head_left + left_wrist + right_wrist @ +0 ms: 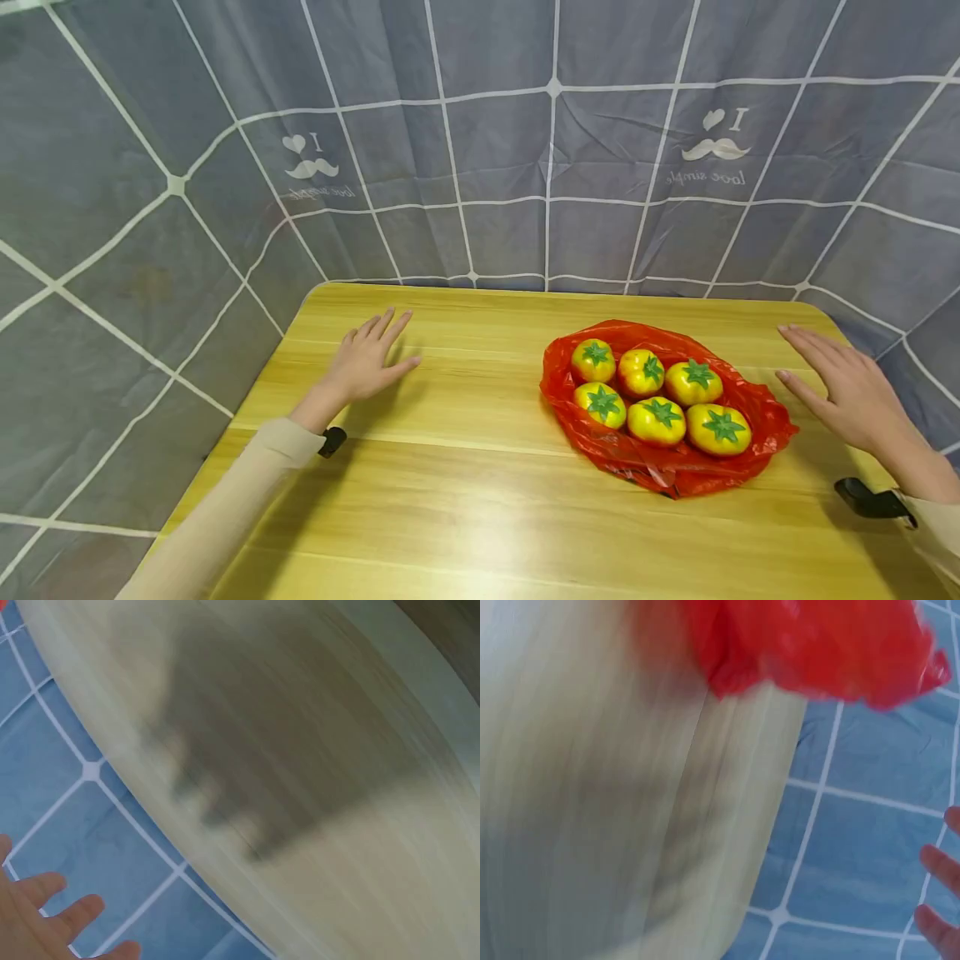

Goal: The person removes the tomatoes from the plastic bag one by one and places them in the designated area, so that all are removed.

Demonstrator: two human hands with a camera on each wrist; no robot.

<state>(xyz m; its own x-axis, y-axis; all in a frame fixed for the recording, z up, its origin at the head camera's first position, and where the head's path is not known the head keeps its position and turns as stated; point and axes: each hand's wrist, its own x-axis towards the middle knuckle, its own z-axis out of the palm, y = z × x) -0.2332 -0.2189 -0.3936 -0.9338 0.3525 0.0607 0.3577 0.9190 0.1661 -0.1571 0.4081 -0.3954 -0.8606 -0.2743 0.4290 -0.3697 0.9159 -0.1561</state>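
"Toward the right edge of the worktop (457, 417), what is present?"

"One red plastic bag (761, 425), spread open, short of the far edge. Six yellow fruits (658, 423) with green star-shaped tops sit inside it, in two rows of three."

"State of each hand?"

"The right hand (857, 396) hovers near the right edge, just beside the bag, fingers extended, holding nothing. The left hand (365, 364) hovers near the left edge, fingers spread, also holding nothing. Neither touches the bag."

"Hazards?"

"The bag wall looks thin and slack. Lifting one side only could tip the load, and the rounded fruits could then roll toward the far or right edge. A fingertip snagging the film could tear it."

"Limits of observation?"

"The undersides of the fruits and the bag floor are hidden. The near edge of the worktop lies outside the head view. The right wrist view shows the bag blurred and cut off at the top; the left wrist view shows no fruit. Whether the fruits are real or imitation cannot be determined."
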